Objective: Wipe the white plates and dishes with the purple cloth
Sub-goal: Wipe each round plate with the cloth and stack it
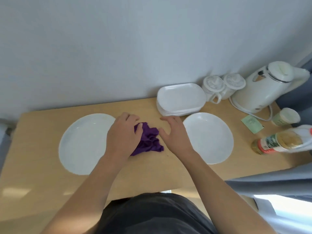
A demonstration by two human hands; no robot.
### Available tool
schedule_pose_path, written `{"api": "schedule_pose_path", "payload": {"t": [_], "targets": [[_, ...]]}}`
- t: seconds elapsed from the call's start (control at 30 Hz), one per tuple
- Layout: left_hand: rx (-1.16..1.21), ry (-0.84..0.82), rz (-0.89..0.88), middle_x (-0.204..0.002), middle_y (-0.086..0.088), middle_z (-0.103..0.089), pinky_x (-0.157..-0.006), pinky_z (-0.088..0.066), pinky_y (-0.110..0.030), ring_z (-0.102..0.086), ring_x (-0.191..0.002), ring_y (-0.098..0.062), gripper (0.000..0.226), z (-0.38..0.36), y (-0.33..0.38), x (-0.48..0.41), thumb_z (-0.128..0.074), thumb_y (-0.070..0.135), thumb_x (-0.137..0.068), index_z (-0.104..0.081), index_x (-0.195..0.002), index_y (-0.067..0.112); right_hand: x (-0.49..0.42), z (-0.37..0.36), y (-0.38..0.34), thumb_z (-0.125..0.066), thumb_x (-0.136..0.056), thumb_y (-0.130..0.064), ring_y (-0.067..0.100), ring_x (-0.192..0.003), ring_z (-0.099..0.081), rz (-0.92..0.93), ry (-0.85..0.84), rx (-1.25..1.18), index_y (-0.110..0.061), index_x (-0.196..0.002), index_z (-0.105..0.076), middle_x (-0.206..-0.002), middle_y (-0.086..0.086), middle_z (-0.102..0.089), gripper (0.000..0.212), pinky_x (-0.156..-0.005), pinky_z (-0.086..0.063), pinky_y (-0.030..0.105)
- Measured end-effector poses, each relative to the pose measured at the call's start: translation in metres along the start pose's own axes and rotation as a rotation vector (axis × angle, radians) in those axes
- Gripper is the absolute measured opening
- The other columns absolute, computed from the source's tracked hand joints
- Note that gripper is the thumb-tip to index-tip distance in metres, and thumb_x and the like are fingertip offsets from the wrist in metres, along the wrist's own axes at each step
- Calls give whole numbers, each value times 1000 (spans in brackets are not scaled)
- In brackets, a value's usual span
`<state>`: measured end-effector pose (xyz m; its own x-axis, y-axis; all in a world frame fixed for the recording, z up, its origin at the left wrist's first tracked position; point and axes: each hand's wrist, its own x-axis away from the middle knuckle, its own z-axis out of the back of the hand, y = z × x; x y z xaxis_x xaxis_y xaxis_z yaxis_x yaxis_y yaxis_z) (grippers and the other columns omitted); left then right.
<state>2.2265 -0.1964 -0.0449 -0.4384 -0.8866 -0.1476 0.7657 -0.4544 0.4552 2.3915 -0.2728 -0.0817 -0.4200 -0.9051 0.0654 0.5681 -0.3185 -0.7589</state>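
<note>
A crumpled purple cloth (149, 141) lies on the wooden table (42, 174) between two large round white plates. My left hand (123, 134) lies over the cloth's left part with its fingers curled into the fabric, and also overlaps the right rim of the left plate (82, 144). My right hand (172, 132) hovers just right of the cloth with fingers spread and relaxed, its thumb near the cloth's edge. The right plate (209, 137) lies bare beside that hand. A stack of white rectangular dishes (181, 98) stands behind it by the wall.
Two lidded white mugs (219, 86) and a white electric kettle (265, 86) with its cord stand at the back right. A small cup (285, 118), a green paper slip (251, 124) and a lying bottle (276, 142) are near the right edge. Grey fabric hangs at the right.
</note>
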Motion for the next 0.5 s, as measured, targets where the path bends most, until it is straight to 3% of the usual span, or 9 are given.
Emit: {"api": "schedule_pose_path", "payload": {"t": [0.13,0.3,0.4,0.5], "targets": [[-14,32,60,-109,1,-62,-76,-51,-38,-59,-99,-21,20,30,-38,12,-59,25,-95,-67,-110,16,-7,-49,-12,-66,-88,-24,23,-127,-46,1,-163,95,-23,-137,-57,-140,6,-48,49,-109,-39,36],[-6,-1,113,-111,3,-63,-74,-52,-37,-60,-99,-19,22,47,-77,25,-57,26,-96,-66,-114,17,4,-98,-2,-73,-83,-38,33,-143,-27,-67,-334,349,-34,-150,-37,-158,3,-28,76,-112,-37,48],[23,-28,104,-112,4,-63,-75,-52,-37,-60,-101,-18,22,53,-92,31,-58,25,-96,-67,-115,18,13,-105,1,-72,-81,-27,28,-120,-49,-105,-187,229,-26,-133,-53,-135,2,-47,55,-95,-47,38],[41,-32,100,-112,4,-64,-74,-52,-37,-60,-100,-18,22,60,-105,34,-58,25,-96,-67,-115,18,23,-99,-13,-70,-77,-23,17,-94,-57,-190,-9,-1,-24,-107,-58,-108,-3,-54,32,-76,-47,30]]}}
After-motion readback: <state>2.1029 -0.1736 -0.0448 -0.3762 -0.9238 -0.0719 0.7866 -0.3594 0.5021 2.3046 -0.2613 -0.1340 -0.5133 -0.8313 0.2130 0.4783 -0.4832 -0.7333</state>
